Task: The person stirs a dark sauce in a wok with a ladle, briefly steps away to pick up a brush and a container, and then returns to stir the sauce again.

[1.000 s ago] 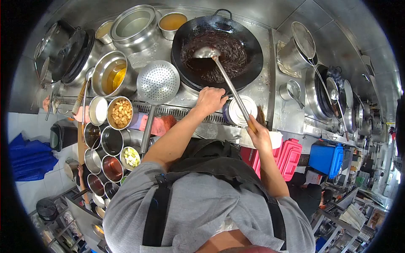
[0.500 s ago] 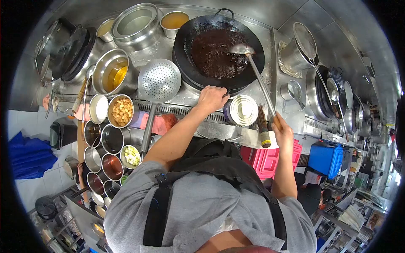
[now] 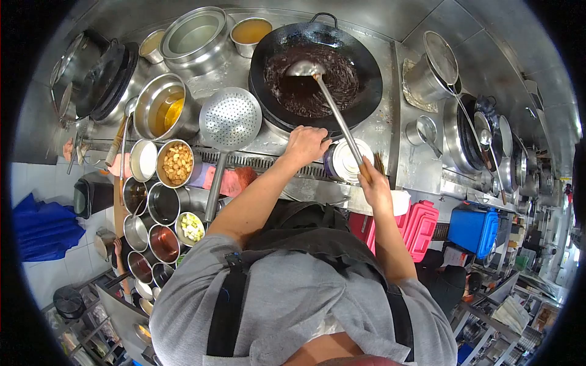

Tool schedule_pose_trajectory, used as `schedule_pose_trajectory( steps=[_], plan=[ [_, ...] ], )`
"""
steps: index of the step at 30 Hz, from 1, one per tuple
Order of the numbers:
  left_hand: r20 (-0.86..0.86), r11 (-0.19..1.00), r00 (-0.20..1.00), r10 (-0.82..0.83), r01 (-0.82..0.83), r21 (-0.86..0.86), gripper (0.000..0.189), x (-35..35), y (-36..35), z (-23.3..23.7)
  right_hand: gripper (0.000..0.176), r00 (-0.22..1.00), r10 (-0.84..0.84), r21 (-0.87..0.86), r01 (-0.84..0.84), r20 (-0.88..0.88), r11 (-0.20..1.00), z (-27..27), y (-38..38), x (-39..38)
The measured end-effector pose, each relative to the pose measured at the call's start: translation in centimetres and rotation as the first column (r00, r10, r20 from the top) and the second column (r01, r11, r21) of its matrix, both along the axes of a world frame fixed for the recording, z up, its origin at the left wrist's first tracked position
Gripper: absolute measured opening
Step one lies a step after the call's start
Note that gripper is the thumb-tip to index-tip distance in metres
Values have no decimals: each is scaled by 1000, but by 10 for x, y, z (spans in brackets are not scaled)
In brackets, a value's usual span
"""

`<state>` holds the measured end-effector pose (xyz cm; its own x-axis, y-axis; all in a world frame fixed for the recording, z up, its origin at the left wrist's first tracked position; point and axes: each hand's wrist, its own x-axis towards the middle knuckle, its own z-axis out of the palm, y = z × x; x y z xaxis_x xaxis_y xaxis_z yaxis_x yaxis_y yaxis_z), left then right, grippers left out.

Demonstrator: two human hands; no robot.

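A black wok (image 3: 360, 52) stands on the steel range, holding a dark brown, glossy liquid with swirl marks. My left hand (image 3: 306, 144) is closed at the wok's near edge; the part under its fingers is hidden. Closed round the wooden handle end of a long steel ladle (image 3: 334, 108) is my right hand (image 3: 374, 188). The ladle's bowl lies in the dark liquid, left of the wok's middle. Beneath the ladle's shaft sits a round can with a pale lid (image 3: 354, 160), just right of my left hand. A perforated strainer (image 3: 231, 119) rests left of the wok.
Left stand a steel pot with yellow oil (image 3: 146, 110), a bowl of browned cubes (image 3: 175, 163), a bowl of pale green pieces (image 3: 190, 228) and several sauce pots. Behind are a large pot (image 3: 194, 33) and an orange-liquid pot (image 3: 251, 32). A mesh sieve (image 3: 441, 58) is at right.
My right hand and the ladle have moved left, its bowl sweeping through the liquid and leaving swirls. The ladle's shaft now crosses over the can. My left hand stays at the wok's edge.
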<state>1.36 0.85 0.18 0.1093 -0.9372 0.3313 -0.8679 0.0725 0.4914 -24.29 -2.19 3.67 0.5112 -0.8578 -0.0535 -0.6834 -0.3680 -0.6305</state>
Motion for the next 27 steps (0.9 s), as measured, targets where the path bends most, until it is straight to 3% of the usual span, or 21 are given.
schedule_pose_trajectory(
  steps=[5,10,11,12,15,20,21,23,25,27],
  plan=[
    [17,1000,1000,-1,0,9,25,1,0,-1,52,997,-48,-149,55,54,987,-3,-31,25],
    [-1,999,1000,-2,2,-32,25,0,-1,0,48,985,-160,-76,164,57,983,45,-29,-13],
    [-7,1000,1000,-1,1,-18,25,0,1,1,48,982,-190,-66,188,-18,980,59,-26,-24],
    [-15,1000,1000,13,-14,-17,25,0,2,0,48,986,-163,-89,164,20,982,43,-33,-52],
    [-28,999,1000,10,-11,-43,25,0,1,-4,46,961,-271,31,273,-54,962,67,-18,-84],
    [1,1000,1000,9,-9,-11,25,0,-1,-4,50,969,-230,164,242,-91,956,81,18,-86],
    [1,1000,1000,4,-4,-7,25,0,0,-2,50,985,-170,169,164,23,972,61,18,-90],
    [-1,1000,1000,3,-3,24,26,0,0,2,49,987,-157,187,162,-42,969,50,20,-71],
    [-1,1000,1000,-3,3,14,26,0,-1,-1,52,992,-122,223,109,45,969,28,16,-51],
    [2,1000,1000,-6,5,5,26,1,-1,-3,52,998,-39,71,35,52,997,10,8,-26]
  ],
)
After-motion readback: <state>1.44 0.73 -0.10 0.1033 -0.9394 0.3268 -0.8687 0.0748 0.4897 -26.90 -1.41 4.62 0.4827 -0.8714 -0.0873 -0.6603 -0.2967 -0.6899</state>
